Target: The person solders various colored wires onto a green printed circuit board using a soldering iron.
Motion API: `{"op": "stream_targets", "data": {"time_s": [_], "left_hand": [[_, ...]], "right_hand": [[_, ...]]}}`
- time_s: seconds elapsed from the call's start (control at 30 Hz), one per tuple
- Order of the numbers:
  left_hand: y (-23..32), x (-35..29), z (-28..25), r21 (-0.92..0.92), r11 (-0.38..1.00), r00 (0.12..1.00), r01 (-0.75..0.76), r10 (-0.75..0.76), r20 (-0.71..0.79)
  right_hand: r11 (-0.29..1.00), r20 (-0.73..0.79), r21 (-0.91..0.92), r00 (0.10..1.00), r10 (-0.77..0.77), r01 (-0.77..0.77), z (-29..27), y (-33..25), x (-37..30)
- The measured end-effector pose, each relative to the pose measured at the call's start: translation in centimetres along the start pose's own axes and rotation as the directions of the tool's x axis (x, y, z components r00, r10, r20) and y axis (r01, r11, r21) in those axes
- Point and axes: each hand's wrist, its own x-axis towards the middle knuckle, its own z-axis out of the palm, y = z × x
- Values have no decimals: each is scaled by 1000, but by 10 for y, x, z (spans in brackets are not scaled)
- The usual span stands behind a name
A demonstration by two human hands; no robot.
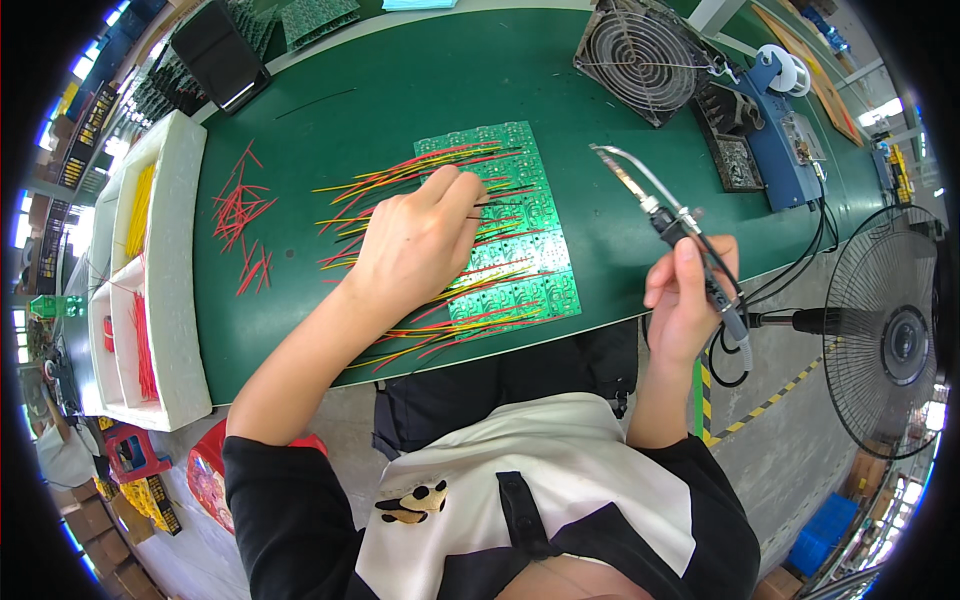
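- The left hand (430, 225) was held over the circuit board (545, 240), back upward, with its fingers bent. The fingertips were hidden, so how far it was closed could not be told; the end of a black wire (497, 205) was seen just beside the fingers, but whether it was gripped could not be told.
- The right hand (690, 290) was closed around the handle of a soldering iron (668, 222), beyond the right side of the circuit board. The iron's tip was pointed toward the far edge of the table (480, 60) and was kept apart from the board.
- The circuit board was laid flat at the middle of the table's near edge. Red, yellow and black wires (400, 172) were spread across it in rows, their ends reaching out past its left side.
- Loose red wires (238, 210) were scattered toward the table's left edge.
- Along that left edge a white foam box (180, 250) was placed, with yellow wires (140, 210) in its farther compartment and red ones in its nearer compartment.
- By the far left corner a black device (218, 55) was propped.
- Toward the far right corner a square fan (640, 60) was set, with a blue machine (765, 140) beside it, on which a white spool (785, 72) was mounted.
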Motion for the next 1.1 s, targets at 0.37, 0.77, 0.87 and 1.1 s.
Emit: {"op": "stream_targets", "data": {"time_s": [0.37,0.77,0.87,1.1], "left_hand": [[19,10,-37,335,938,989,89,-45,-138],[36,-9,-13,36,989,980,-140,134,146],[25,-5,-16,-5,993,984,-116,116,136],[15,1,-24,-200,978,997,57,-44,70]], "right_hand": [[986,-188,-82,969,-161,148,-17,10,23],[968,-187,-165,958,-218,188,-14,13,21],[963,-166,-176,958,-233,204,-11,14,22],[964,-179,-189,958,-223,189,-11,11,20]]}}
